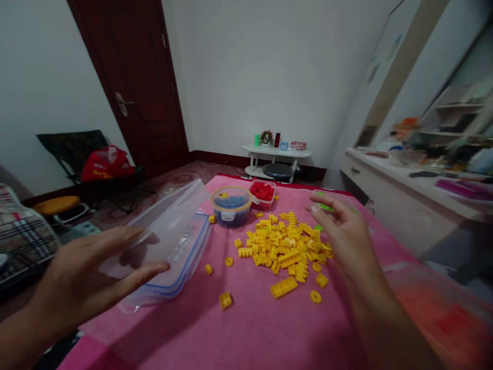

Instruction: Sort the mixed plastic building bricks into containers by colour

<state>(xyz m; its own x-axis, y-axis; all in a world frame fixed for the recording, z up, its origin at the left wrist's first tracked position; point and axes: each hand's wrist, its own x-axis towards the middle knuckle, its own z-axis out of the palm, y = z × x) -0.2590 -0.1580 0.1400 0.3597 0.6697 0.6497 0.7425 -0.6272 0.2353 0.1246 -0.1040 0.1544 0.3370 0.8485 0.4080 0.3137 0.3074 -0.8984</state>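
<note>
My left hand (90, 270) grips the near end of a clear plastic box (169, 226), thumb on one side and fingers behind the wall, holding it tilted over its blue-rimmed lid (181, 267). My right hand (341, 231) hovers over the right side of a pile of yellow bricks (283, 246), fingers spread and slightly curled, holding nothing. The pile lies on a pink cloth (246, 324). Several loose yellow bricks (225, 300) lie scattered nearer to me.
A round tub of blue bricks (230, 206) and a small tub of red bricks (263, 192) stand at the far edge. A white counter (404, 185) is on the right, a small white table (275, 154) and a dark door (134, 77) behind.
</note>
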